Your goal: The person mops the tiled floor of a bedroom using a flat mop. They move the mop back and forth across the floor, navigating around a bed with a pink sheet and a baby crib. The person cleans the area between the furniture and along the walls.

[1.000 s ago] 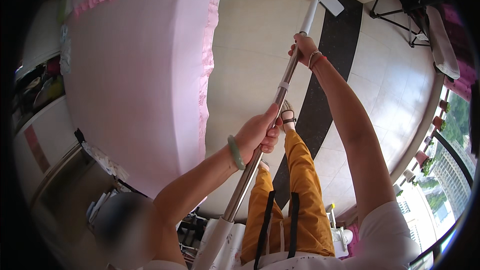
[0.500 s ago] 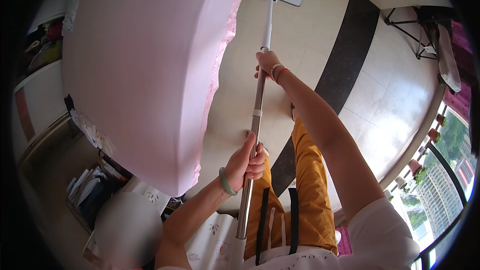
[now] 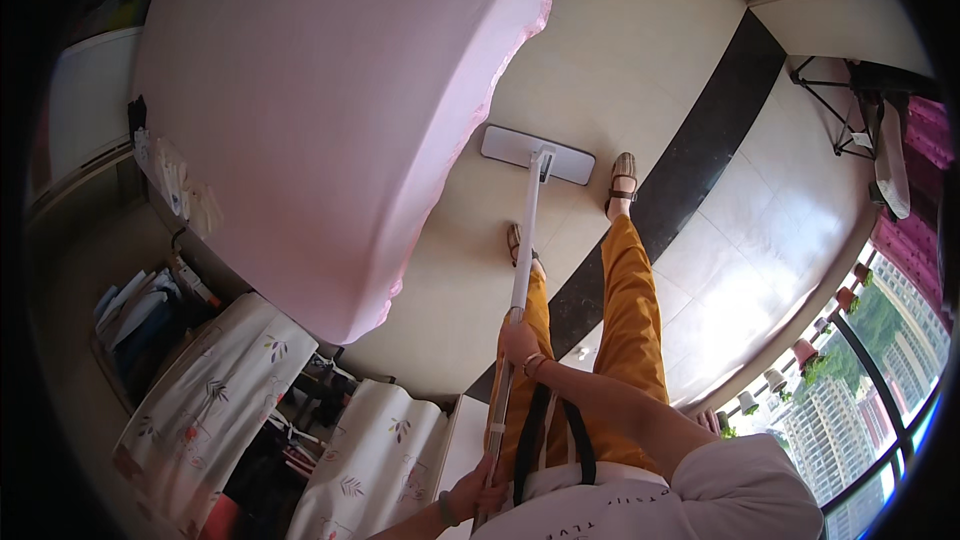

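Mop (image 3: 529, 230), just one, slants down the view, its pole running from a flat pale rectangular head (image 3: 508, 146) to the person's two hands near the lower edge. Right hand (image 3: 517, 342): fingers wrapped around the pole, just below its white section. Left hand (image 3: 474, 495): fingers grasping the same pole lower down, nearer the body. The head is beyond the fingers of both hands, well apart from them, flat on the pale floor (image 3: 610, 50) between one pink-covered bed (image 3: 290, 120) and the right foot.

Counted: two shoes, the left (image 3: 514, 240) partly behind the pole, the right (image 3: 622, 180) near the head's right end; two orange trouser legs (image 3: 632, 300); one dark floor strip (image 3: 715, 100); one green bangle (image 3: 446, 509) on the left wrist; two flower-printed cloth panels (image 3: 370, 450) at lower left; at least five plant pots (image 3: 805, 352) along the window.
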The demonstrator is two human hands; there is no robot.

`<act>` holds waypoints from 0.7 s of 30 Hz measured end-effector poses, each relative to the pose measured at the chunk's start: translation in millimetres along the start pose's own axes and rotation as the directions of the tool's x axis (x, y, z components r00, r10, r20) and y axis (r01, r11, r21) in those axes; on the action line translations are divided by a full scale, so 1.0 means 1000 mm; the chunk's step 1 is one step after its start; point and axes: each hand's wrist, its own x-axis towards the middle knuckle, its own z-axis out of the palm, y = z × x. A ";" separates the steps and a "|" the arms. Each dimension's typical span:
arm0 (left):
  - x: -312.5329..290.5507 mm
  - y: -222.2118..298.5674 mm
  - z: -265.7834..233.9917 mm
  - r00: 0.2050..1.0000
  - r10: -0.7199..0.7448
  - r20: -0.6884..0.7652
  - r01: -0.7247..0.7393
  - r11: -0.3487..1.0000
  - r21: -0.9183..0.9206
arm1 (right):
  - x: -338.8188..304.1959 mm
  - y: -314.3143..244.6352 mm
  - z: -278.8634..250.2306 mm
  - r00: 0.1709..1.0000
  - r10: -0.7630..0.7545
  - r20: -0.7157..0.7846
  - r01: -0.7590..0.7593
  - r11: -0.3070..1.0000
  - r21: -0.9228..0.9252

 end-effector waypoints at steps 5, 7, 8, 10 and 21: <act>0.008 -0.002 -0.001 0.992 0.051 -0.118 -0.038 0.993 0.115 | -0.019 -0.021 -0.002 0.996 0.082 -0.023 -0.083 0.996 -0.029; 0.006 0.022 0.035 0.965 0.121 -0.234 -0.067 0.972 0.226 | -0.018 -0.068 -0.019 0.994 0.110 0.005 -0.110 0.994 -0.014; 0.012 0.037 0.043 0.970 0.127 -0.208 -0.075 0.968 0.239 | 0.002 -0.075 -0.030 0.997 0.076 0.003 -0.076 0.996 0.055; 0.022 0.080 0.072 0.984 0.154 -0.095 -0.125 0.958 0.258 | 0.032 -0.122 -0.056 0.999 0.025 -0.034 -0.021 0.995 0.102; 0.040 0.327 0.319 0.907 0.335 0.255 -0.416 0.809 0.416 | 0.173 -0.447 -0.222 0.957 -0.234 -0.172 0.246 0.968 0.049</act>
